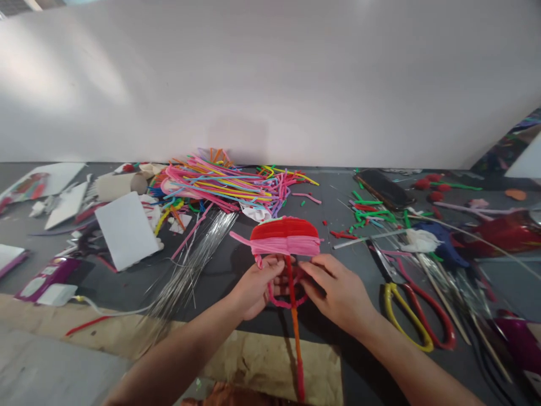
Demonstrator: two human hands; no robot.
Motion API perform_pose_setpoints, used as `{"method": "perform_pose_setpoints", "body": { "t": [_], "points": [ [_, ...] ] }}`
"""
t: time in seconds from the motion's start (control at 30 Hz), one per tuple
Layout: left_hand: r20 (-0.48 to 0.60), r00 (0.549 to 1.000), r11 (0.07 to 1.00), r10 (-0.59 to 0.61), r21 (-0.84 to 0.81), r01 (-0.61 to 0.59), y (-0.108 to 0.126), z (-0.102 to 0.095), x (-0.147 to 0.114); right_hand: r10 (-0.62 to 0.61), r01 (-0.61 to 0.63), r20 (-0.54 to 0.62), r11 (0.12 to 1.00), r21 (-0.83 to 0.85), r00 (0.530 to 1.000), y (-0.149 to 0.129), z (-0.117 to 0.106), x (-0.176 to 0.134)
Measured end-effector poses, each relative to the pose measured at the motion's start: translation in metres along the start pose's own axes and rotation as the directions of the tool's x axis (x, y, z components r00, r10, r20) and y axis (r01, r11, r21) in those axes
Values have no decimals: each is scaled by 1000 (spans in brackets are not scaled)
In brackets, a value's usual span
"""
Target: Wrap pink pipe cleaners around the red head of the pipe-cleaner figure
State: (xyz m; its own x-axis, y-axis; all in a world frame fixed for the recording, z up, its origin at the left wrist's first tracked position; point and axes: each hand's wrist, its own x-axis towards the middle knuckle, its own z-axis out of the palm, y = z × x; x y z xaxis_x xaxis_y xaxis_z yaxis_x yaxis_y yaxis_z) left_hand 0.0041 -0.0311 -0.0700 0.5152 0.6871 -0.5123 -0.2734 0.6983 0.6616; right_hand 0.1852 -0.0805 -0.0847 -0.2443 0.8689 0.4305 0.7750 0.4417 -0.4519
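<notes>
A pipe-cleaner figure (285,232) is held up in front of me. Its upper part is made of red rows above pink rows, with a thin green edge on top. Below it runs a long red and orange stem (295,321), pink at the lower end. A pink pipe-cleaner loop (279,303) hangs behind the stem. My left hand (262,285) is closed on the figure just under the pink rows, left of the stem. On the other side, my right hand (336,290) has its fingers bent at the pink lower edge; its fingertips are partly hidden.
Colourful pipe cleaners (224,183) lie heaped at the back, with bare wires (203,256) in front of them. Scissors (416,316) with yellow and red handles lie at right, near a dark phone (384,189). White card (127,231) and a purple glue gun (48,279) are at left.
</notes>
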Motion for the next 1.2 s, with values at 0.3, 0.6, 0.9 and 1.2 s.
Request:
{"method": "perform_pose_setpoints", "body": {
  "t": [0.3,0.6,0.9,1.2],
  "points": [
    [74,995,997,65,33,-68,-3,0,-1,-106,90,-45,957,-276,993,-4,-1,1],
    [143,989,997,45,49,-52,-4,4,-7,-151,127,-82,961,-244,985,0,-4,3],
    [214,967,981,137,-165,-102,-2,5,-10,262,-199,-165,925,323,951,-2,1,1],
    [320,936,966,145,-252,-64,2,0,-9,601,-408,330,-8,913,728,-1,13,5]
  ]
}}
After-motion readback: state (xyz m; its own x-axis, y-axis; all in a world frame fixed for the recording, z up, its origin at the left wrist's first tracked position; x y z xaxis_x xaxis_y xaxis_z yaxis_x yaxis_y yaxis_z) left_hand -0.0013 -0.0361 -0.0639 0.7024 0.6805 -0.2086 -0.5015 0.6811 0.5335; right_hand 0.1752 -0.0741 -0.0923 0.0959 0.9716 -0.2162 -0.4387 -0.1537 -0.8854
